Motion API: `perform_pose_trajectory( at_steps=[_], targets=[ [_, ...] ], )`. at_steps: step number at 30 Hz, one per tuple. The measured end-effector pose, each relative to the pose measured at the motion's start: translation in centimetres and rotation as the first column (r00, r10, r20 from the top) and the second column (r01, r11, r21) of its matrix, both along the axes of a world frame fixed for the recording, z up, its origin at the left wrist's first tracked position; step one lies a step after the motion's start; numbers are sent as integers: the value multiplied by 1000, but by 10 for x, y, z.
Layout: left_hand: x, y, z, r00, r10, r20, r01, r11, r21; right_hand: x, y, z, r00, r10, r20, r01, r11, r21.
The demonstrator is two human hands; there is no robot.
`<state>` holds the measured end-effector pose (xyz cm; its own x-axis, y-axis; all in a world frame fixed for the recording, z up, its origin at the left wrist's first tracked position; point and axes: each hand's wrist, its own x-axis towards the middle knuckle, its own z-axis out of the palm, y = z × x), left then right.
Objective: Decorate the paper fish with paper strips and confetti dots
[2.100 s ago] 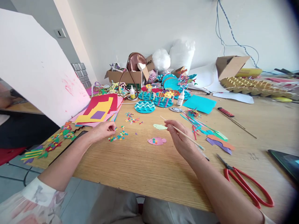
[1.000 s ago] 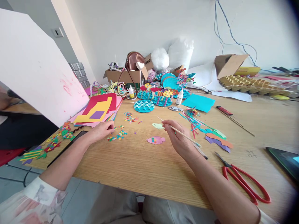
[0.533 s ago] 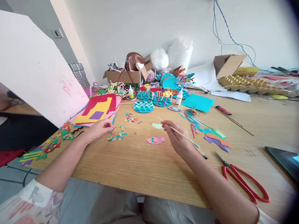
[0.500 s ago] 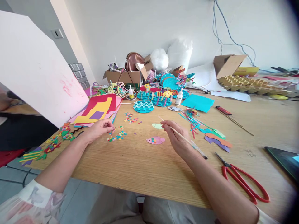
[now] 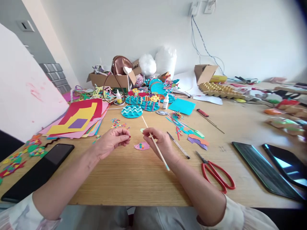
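The stick (image 5: 157, 147) is pinched between the thumb and fingers of the right hand (image 5: 160, 140), with its thin tip pointed far and left and its pale green end hung toward the near side. It is judged light and stiff, easily rolled in the fingers and snapped if bent hard; it is best gripped partway behind the tip, as is done here. A red bit (image 5: 129, 136) is pinched at the fingertips of the left hand (image 5: 114, 141); its outline is mostly hidden. It is taken to be paper, nearly weightless and easily lost, so it is best held lightly by its edge. The hands are set apart, with a narrow gap left between them.

The pink fish (image 5: 145, 146), dotted with colour, is laid flat on the surface (image 5: 129, 185), between the hands; its right end is partly covered from view, and contact with the right hand cannot be told. It is judged thin, soft and easily creased, and best lifted by its rim, clear of the dots.

Against the earlier frame, the left hand is brought right, closer to the right hand, and the red bit is now seen. The stick is turned more steeply. The pen (image 5: 178, 145) is now seen in full. The view is swung right, with 2 dark screens (image 5: 266, 169) shown where only 1 is partly seen earlier.
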<state>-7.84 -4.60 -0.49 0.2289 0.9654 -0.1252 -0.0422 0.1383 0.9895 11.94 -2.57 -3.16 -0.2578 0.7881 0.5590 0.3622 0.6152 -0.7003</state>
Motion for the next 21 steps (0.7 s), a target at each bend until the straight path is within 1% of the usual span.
perform_pose_trajectory(
  at_steps=[2,4,9,15,21],
  targets=[
    [12,4,-3,999,-36,33,36,999,7,0,-1,0,1000,15,-15,-15,1000,-19],
    [22,6,-4,998,-39,42,37,999,26,0,-1,1,1000,23,-19,-24,999,-24],
    [39,10,-5,999,37,-13,-36,994,107,0,-3,4,1000,9,-15,-9,1000,3],
    [47,13,-9,991,65,-116,-47,988,149,1,-1,4,1000,-9,26,7,997,76],
    [51,13,-11,990,102,-98,-85,983,163,1,2,1,997,-40,59,34,994,99]
  ],
)
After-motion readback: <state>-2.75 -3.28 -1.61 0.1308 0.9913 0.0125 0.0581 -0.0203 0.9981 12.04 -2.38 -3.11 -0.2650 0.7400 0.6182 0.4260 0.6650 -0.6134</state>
